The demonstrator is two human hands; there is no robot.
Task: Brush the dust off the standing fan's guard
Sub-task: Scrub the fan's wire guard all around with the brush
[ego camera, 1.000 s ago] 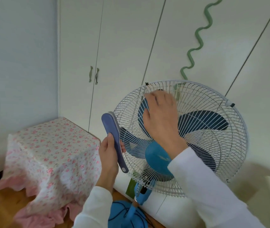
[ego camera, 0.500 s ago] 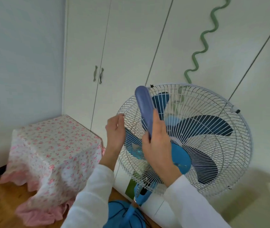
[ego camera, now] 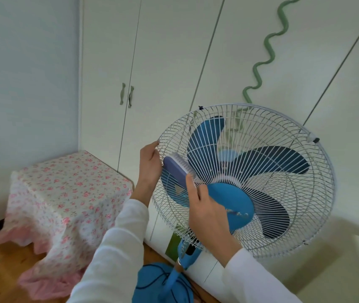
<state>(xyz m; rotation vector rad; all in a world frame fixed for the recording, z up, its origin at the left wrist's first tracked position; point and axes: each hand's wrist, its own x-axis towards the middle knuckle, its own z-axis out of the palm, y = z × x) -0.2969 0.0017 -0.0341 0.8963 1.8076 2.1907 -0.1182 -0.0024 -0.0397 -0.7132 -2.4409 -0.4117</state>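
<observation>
A standing fan with blue blades and a white wire guard [ego camera: 283, 132] stands before white wardrobe doors. My right hand [ego camera: 207, 213] grips the handle of a purple brush [ego camera: 177, 171] whose white bristles press against the guard's left part, left of the blue hub [ego camera: 231, 204]. My left hand [ego camera: 150, 167] holds the guard's left rim, fingers curled over the wires. The fan's blue pole and base [ego camera: 163, 283] show below between my white sleeves.
A low box or stool under a pink floral cloth [ego camera: 65, 197] stands left of the fan on the wooden floor. White wardrobe doors [ego camera: 163, 62] with a wavy green handle [ego camera: 268, 51] rise behind. A white curved object [ego camera: 349, 254] sits at lower right.
The brush passed from my left hand to my right hand, then swung down from upright onto the guard's left part. My left hand took hold of the guard's left rim.
</observation>
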